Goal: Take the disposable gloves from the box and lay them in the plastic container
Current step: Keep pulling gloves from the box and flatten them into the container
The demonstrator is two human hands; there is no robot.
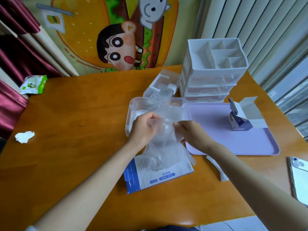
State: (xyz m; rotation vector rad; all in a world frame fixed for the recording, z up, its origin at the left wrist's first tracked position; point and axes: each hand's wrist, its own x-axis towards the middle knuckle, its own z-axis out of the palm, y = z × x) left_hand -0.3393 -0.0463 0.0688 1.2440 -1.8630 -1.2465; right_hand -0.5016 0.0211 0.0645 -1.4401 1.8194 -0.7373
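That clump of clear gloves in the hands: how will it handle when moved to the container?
Probably floppy: the gloves sag in crumpled folds between the left hand and right hand, down to the box. Likely very light: the film is thin and see-through. Layers may slide apart and trail over the rim of the plastic container.

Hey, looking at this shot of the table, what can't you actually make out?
All in the head view:
- Glove box opening: covered by the gloves that the left hand and right hand hold above it.
- Container contents: mostly behind the hands and gloves, so the count is unclear.
- Phone: cut off by the right edge.
- Small carton print: too small to read.
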